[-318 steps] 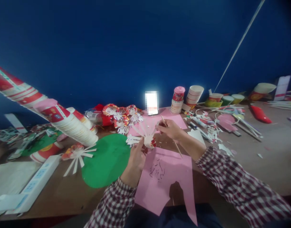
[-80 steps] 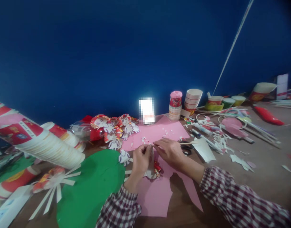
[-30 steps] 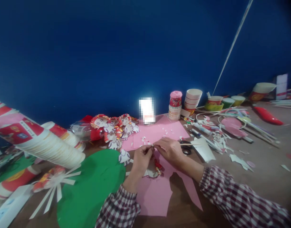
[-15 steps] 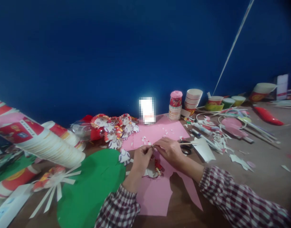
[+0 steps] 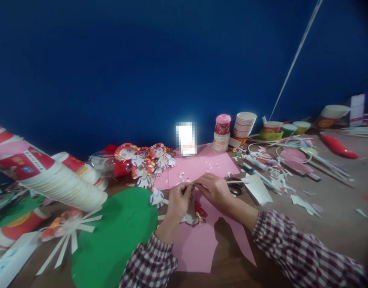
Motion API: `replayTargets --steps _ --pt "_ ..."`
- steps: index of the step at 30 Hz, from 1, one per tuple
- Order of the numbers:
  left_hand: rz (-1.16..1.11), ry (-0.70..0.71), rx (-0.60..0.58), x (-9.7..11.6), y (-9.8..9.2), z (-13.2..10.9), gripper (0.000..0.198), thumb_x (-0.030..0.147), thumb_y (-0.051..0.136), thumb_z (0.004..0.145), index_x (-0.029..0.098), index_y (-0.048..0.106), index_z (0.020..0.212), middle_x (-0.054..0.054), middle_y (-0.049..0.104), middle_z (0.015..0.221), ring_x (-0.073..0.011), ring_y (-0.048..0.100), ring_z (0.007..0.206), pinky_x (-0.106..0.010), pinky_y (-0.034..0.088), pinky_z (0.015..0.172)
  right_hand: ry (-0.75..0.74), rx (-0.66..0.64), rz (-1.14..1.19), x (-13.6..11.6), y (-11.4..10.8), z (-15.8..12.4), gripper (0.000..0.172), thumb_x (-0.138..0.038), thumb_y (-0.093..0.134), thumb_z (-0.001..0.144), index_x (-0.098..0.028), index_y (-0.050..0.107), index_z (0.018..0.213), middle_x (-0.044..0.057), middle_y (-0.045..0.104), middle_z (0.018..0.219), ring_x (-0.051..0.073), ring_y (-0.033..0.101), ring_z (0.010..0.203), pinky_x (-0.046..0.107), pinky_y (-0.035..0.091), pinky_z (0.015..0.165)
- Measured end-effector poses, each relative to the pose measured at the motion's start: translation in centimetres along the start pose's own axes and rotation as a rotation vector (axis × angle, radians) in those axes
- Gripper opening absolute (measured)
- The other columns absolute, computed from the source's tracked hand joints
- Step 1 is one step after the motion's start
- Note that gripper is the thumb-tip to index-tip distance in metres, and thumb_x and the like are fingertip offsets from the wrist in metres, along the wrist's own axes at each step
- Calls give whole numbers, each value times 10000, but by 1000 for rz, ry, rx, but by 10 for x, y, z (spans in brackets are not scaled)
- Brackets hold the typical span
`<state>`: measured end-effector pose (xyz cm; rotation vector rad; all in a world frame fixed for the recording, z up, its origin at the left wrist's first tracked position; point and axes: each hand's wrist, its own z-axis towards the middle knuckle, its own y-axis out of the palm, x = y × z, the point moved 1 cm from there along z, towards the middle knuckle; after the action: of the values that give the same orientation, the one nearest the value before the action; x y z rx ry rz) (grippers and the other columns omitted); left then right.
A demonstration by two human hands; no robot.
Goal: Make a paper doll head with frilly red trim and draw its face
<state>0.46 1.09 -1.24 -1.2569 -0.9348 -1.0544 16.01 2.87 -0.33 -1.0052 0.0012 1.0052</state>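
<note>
My left hand (image 5: 180, 196) and my right hand (image 5: 214, 193) meet over pink paper (image 5: 196, 250), fingertips pinched together. Whatever lies between the fingertips is too small to make out. Just beneath, partly hidden by my left hand, is a cut paper-cup piece (image 5: 199, 210) with red and yellow print and a whitish part. A thin wooden stick (image 5: 239, 182) sticks out to the right from behind my right hand; I cannot tell whether that hand holds it. Black-handled scissors (image 5: 235, 189) lie close to my right hand. A white paper animal cutout (image 5: 156, 198) is left of my left hand.
Green paper (image 5: 117, 236) covers the table's left side, near stacked paper cups (image 5: 63, 186) lying tilted. Several decorated cutouts (image 5: 141, 160) are piled behind. Cup stacks (image 5: 244, 128) stand at the back. Paper scraps (image 5: 278, 178) and pens (image 5: 266, 180) litter the right.
Almost nothing differs. My fingertips have shifted very slightly, still pinched together in the same place.
</note>
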Motion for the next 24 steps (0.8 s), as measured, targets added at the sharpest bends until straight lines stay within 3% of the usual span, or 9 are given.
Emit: replayTargets --steps 10,24 --pt "-1 -14 -4 -1 -1 0 281 386 557 772 134 657 698 21 508 493 -96 422 454 -203 322 458 -16 8 22 2 0 0 170 -207 513 884 -205 661 969 52 684 859 154 608 812 263 460 741" --pt "11 -60 -29 -2 2 1 251 340 544 770 127 661 709 28 517 500 -85 429 460 -194 325 461 -58 -2 3 2 -1 0 168 -203 482 899 -184 647 873 54 675 831 161 585 804 286 443 768"
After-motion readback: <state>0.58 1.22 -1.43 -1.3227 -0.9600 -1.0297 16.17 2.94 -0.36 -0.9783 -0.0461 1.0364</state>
